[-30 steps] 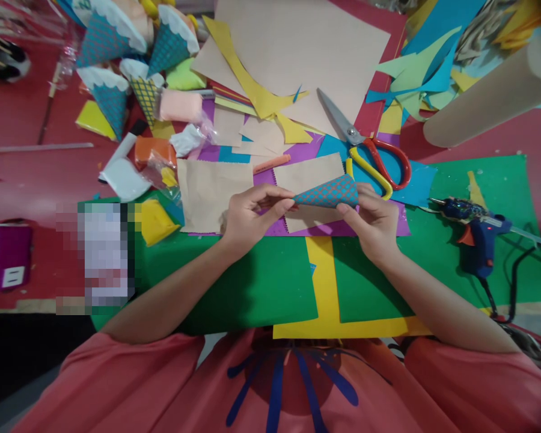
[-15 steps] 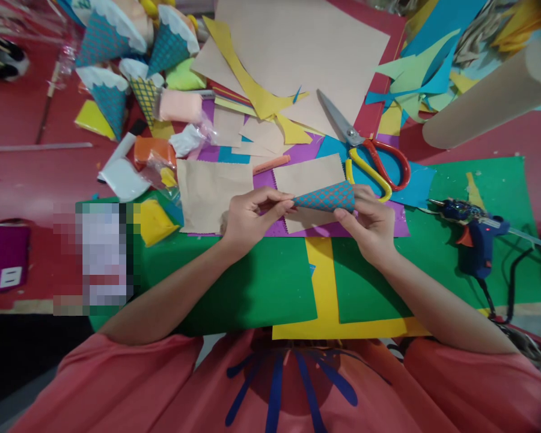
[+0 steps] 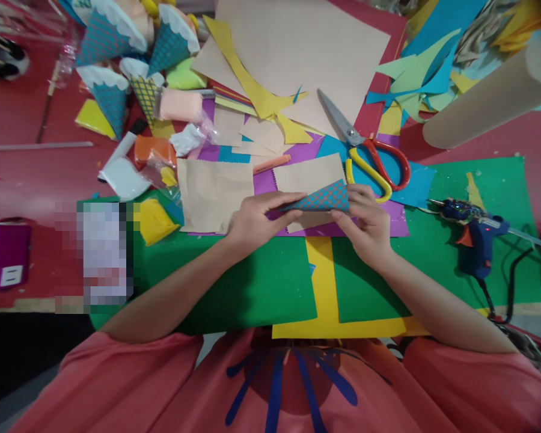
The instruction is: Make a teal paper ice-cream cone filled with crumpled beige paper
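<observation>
A small blue paper cone [image 3: 323, 199] with a reddish crisscross pattern lies on its side between my hands, its point to the left. The fingers and thumb of my left hand [image 3: 255, 222] close on its narrow end. At the wide end, my right hand [image 3: 365, 225] pinches the rim between thumb and fingers. Beneath the cone is a tan paper piece with zigzag edges [image 3: 309, 171]. A second tan paper piece [image 3: 214, 195] lies just left of it. Scissors [image 3: 354, 137] with one red and one yellow handle rest beyond my right hand.
A blue glue gun [image 3: 476, 240] lies on the green sheet [image 3: 433, 276] at the right. Finished patterned cones with white scalloped tops [image 3: 109, 102] and wrapped clay packs [image 3: 180, 105] crowd the far left. A cardboard tube [image 3: 491, 99] leans at the far right.
My left hand has slid a little to the right along the cone. The cone and my right hand have shifted slightly left, and the cone looks flatter.
</observation>
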`<state>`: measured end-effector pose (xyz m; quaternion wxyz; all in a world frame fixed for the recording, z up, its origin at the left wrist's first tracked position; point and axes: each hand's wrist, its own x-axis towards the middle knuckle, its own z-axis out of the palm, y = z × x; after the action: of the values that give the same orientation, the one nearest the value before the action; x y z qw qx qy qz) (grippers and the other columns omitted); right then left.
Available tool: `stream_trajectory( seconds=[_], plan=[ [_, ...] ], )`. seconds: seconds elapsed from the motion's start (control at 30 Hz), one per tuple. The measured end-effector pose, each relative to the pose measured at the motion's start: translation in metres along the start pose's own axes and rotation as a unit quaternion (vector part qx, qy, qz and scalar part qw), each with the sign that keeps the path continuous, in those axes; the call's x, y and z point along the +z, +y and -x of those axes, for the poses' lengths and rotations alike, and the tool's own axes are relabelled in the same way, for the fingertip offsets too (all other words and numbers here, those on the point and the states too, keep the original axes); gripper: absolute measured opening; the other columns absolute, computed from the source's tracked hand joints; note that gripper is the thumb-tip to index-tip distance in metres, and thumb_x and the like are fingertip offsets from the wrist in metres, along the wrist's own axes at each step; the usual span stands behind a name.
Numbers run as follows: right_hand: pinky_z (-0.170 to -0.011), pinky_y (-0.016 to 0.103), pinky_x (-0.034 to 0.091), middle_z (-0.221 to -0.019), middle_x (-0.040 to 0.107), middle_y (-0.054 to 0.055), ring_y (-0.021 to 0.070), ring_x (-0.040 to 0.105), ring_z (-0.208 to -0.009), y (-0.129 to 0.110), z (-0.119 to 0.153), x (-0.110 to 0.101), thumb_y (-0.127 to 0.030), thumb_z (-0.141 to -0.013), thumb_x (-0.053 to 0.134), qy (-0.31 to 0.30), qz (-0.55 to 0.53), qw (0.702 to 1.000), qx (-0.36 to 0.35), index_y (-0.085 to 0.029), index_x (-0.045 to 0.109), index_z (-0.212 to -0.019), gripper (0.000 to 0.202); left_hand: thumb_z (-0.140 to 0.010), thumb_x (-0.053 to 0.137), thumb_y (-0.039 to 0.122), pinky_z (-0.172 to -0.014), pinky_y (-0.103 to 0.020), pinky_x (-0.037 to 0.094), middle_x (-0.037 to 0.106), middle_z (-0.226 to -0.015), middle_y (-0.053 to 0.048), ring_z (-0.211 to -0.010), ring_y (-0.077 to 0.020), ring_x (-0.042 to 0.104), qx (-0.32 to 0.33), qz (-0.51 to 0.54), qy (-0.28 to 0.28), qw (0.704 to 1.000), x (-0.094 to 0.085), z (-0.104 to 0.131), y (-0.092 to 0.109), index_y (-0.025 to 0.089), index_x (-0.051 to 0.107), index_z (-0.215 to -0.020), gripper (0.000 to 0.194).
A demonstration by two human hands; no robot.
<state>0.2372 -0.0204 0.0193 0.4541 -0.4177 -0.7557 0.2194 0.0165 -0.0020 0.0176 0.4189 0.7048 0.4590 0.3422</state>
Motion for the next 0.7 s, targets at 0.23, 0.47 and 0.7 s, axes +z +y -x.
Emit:
stream_trajectory(
  seconds=[0.23, 0.47, 0.7],
  plan=[
    [-0.087, 0.037, 0.055, -0.099, 0.079, 0.007, 0.0205, 0.067, -0.098, -0.023, 0.006, 0.003, -0.022, -0.098, 0.05, -0.094, 0.119, 0.97, -0.191, -0.018, 0.073, -0.103, 0.024, -0.076, 0.057, 0.018, -0.073, -0.025, 0.053, 0.075, -0.1, -0.004, -0.089, -0.0195, 0.071, 0.023, -0.157, -0.113, 0.981, 0.006, 0.002, 0.002, 0.017, 0.067, -0.11, 0.035],
    [-0.063, 0.029, 0.055, -0.1, 0.076, 0.011, 0.0158, 0.069, -0.081, -0.027, 0.009, -0.001, -0.013, -0.091, 0.052, 0.001, 0.076, 0.971, -0.226, -0.014, 0.064, -0.115, 0.027, -0.075, 0.055, 0.029, -0.055, -0.019, 0.04, 0.061, -0.069, 0.002, -0.062, -0.0097, 0.054, 0.021, -0.018, -0.093, 0.995, 0.0, -0.001, 0.005, 0.016, 0.055, -0.077, 0.013],
    [-0.06, 0.025, 0.059, -0.098, 0.077, 0.011, 0.0149, 0.073, -0.075, -0.031, 0.008, 0.006, -0.025, -0.098, 0.049, -0.081, 0.115, 0.964, -0.227, -0.01, 0.064, -0.108, 0.024, -0.074, 0.053, 0.03, -0.055, -0.022, 0.04, 0.063, -0.07, 0.001, -0.064, -0.0126, 0.057, 0.002, -0.075, -0.134, 0.988, 0.001, 0.001, 0.004, 0.02, 0.054, -0.08, 0.012]
  ],
)
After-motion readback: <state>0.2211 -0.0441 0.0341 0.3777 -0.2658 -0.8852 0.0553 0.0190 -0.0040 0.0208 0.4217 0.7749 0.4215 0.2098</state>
